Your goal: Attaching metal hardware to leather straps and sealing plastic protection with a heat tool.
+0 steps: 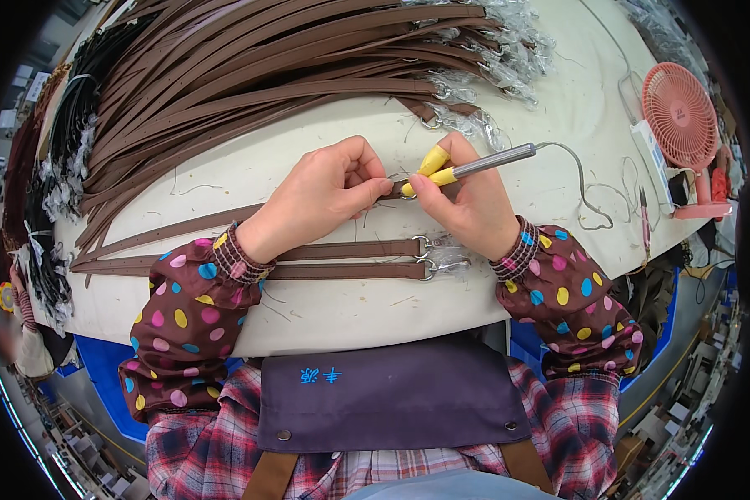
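Note:
My left hand [325, 190] pinches the end of a brown leather strap [183, 227] that runs off to the left across the white table [350, 308]. My right hand [467, 196] grips a pen-like heated tool [483, 164] with a metal barrel and yellow finger guards, its tip at the strap's metal ring between my two hands. The tool's grey cord [587, 196] loops away to the right. Two finished brown straps [342, 260] with metal clasps in clear wrap lie just below my hands.
A big fan of brown straps [250, 75] covers the table's far half, with plastic-wrapped clasps at their right ends. Black straps [75, 125] pile at the far left. A small pink desk fan [679, 104] stands at the right edge, next to a thin pen-like tool [644, 218].

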Motion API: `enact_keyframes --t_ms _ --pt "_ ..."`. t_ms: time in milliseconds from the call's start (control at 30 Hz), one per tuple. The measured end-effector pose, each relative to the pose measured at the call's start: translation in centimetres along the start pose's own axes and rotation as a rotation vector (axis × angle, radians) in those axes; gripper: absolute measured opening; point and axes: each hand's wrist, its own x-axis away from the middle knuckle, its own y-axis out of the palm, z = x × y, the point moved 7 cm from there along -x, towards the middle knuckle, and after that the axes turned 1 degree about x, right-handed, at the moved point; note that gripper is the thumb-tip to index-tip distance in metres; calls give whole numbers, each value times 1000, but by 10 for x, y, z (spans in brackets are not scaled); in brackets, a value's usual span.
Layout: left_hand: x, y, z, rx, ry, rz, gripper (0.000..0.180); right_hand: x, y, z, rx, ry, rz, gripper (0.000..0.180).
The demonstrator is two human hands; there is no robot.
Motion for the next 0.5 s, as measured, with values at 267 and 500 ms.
enact_keyframes --t_ms 267,500 --pt "0 0 0 4 3 -3 15 0 0 -2 17 -21 8 24" --pt "0 0 -1 -7 -62 4 14 0 -3 0 -16 8 54 24"
